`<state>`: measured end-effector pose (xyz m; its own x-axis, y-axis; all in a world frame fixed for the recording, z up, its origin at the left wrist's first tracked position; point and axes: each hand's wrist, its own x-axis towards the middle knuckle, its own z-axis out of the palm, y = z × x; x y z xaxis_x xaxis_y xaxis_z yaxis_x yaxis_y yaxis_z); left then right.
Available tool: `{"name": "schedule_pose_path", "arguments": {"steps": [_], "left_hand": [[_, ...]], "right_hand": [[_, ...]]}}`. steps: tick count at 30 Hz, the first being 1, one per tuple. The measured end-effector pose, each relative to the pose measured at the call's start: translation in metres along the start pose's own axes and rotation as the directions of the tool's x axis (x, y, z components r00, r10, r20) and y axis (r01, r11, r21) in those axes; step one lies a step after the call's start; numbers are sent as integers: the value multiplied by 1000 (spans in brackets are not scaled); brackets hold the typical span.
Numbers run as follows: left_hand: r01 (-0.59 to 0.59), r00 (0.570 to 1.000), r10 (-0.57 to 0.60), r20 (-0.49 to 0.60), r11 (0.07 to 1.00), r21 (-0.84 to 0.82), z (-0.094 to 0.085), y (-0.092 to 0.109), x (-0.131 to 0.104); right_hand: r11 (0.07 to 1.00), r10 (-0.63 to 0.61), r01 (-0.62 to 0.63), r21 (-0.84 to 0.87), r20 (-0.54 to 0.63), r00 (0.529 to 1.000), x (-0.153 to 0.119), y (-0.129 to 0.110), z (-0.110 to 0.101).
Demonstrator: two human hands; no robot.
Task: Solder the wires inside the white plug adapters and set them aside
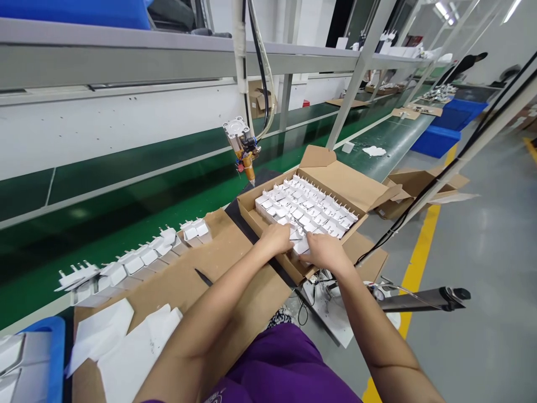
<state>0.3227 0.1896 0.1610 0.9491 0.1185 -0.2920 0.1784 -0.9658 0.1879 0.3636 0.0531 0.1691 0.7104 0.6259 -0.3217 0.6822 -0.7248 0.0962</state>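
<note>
- White plastic pronged adapters [308,204] in rows inside open brown cardboard box [294,271].
- Touching nearest adapters with left hand [277,238] and right hand [327,251], both partly curled; grip unclear.
- Left of box, flat brown cardboard sheet [232,249].
- Beyond, green flat conveyor belt [168,191] and hanging orange-bodied nozzle [248,168].

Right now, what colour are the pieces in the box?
The pieces are white, clearest in the head view.

The purple shirt [285,369] bears a pale print, its characters too small to read.
</note>
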Motion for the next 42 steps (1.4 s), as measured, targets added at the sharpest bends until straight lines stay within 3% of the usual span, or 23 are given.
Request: {"name": "schedule_pose_path", "arguments": {"steps": [9,17,29,36,39,42], "left_hand": [[45,999,-45,10,998,47,-14,-19,-9],[43,998,-45,43,998,54,-2,-7,4],[-5,996,-2,89,997,75,-3,-21,3],[5,998,-7,-62,999,-37,7,-21,-6],[21,988,-35,-153,996,-90,-7,-21,-24],[24,938,-67,-339,991,-129,-31,-29,-56]], "right_hand": [[998,-65,65,-1,0,998,-7,-5,-3],[1000,-21,20,7,66,998,1,-10,-1],[991,-87,79,108,71,994,9,-7,9],[994,-81,83,70,-28,996,-1,-4,9],[995,-98,99,8,-69,993,-8,1,-13],[985,-159,143,-92,-203,966,-11,-2,-46]]}}
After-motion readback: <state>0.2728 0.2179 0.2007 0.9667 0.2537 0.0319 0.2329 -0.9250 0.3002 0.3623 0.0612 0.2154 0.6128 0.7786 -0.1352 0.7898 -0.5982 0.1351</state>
